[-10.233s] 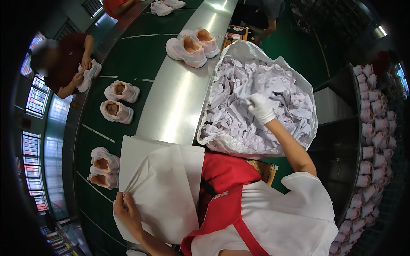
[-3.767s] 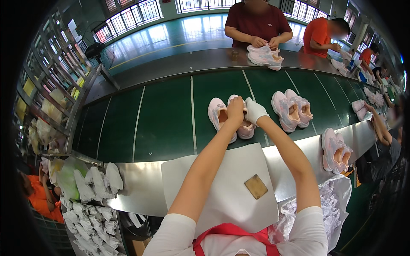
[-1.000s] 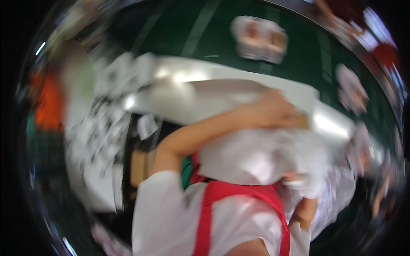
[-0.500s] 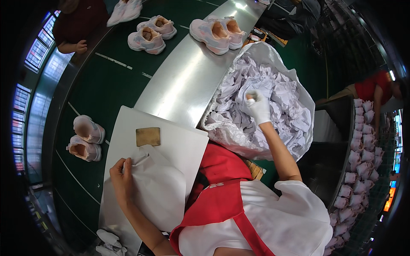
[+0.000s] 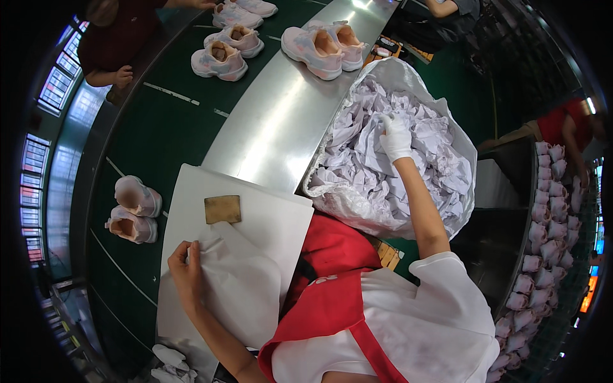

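Observation:
My left hand pinches the left edge of a thin white paper sheet, which lies wrinkled on a flat white board. A small tan rectangular block rests at the sheet's top end. My right hand, in a white glove with some fingertips bare, reaches into a big white bag heaped with crumpled white paper. Its fingers curl against a piece of that crumpled paper, partly hiding where they meet it.
Pale pink sneakers stand on a steel counter: one pair at its far end. More pairs sit on the green belt at left. Racked shoes line the right. A co-worker's hand shows at far left.
My right hand has moved slightly farther away and to the right over the paper heap. At the top, a sneaker pair has shifted right on the belt. My left hand keeps its pinch.

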Motion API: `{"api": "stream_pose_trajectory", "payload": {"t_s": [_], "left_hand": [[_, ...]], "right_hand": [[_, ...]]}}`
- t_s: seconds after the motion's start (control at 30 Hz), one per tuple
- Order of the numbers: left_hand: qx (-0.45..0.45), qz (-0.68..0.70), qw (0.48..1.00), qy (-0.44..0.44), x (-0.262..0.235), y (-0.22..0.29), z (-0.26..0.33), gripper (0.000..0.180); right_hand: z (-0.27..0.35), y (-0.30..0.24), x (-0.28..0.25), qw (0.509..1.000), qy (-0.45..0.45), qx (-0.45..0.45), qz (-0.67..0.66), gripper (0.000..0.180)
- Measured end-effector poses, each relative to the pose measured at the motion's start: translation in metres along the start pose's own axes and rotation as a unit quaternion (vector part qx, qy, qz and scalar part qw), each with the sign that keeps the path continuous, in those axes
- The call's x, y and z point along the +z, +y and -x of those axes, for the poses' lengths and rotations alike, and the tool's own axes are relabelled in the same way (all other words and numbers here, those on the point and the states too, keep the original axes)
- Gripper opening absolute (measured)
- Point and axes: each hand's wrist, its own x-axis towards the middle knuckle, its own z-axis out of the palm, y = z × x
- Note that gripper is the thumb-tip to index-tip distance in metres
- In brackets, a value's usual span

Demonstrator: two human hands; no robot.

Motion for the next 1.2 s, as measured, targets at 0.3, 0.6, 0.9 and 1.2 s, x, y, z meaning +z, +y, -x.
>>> {"api": "stream_pose_trajectory", "payload": {"t_s": [0.3,0.6,0.9,1.2], "left_hand": [[-0.004,0.004,1.0,0.003,0.0,0.001,0.006,0.033],[0.024,-0.063,0.998,-0.011,-0.011,0.001,0.011,0.027],[0.301,-0.18,0.928,-0.126,-0.039,0.1,0.043,0.018],[0.311,-0.193,0.926,0.095,-0.033,0.106,0.066,0.018]], "right_hand": [[-0.019,0.005,-0.08,0.988,-0.114,-0.104,-0.016,0.013],[-0.062,0.003,-0.14,0.96,-0.27,0.065,-0.031,0.026],[-0.042,-0.267,-0.19,0.857,-0.023,-0.2,-0.473,0.016],[0.033,-0.367,-0.203,0.432,-0.516,-0.226,-0.704,0.031]]}}
